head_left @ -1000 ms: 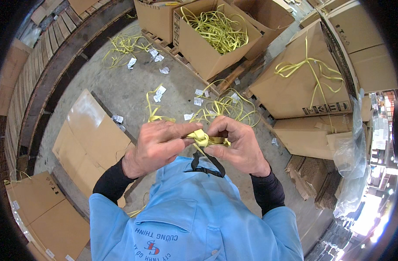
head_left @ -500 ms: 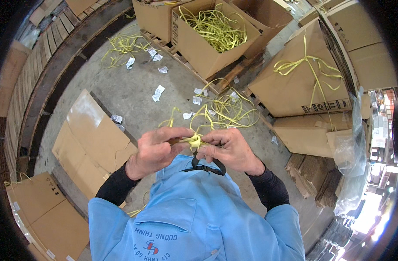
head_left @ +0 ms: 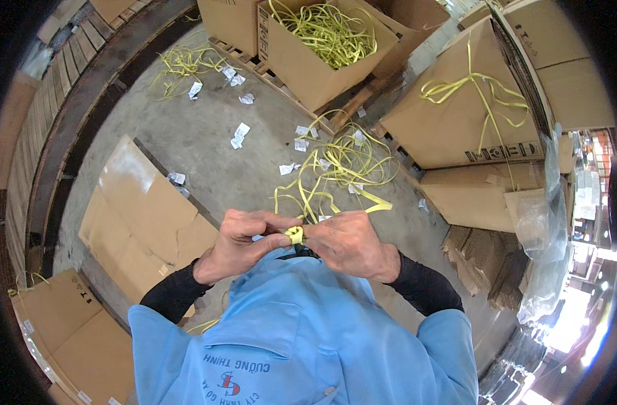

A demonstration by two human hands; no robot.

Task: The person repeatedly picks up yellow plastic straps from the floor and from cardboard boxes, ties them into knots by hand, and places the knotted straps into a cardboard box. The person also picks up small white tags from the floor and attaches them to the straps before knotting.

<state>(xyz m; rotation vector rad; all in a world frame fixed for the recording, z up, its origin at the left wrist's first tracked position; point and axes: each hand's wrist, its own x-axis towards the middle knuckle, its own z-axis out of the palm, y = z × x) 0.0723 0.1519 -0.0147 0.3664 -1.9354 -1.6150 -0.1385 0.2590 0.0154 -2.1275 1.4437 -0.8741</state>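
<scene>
Much loose yellow strapping, one small knot in the grip

Grey concrete floor at large. Far centre, an open-topped cardboard box, already heaped with tangled yellow strap. Near left, a flat cardboard sheet. Mid-scene on the floor, the loose strapping, beyond both hands. Done, by the look of things: folding of strap into a knot, at least mostly. Probably left: tightening, perhaps gathering up of the floor strapping too. Left hand, closed in a pinch on the knot's left side, thumb near, forefinger far. Right hand, also closed, fingertips against the knot's right edge, exact hold partly hidden. Smallest, the knot itself, directly between both sets of fingertips.
</scene>
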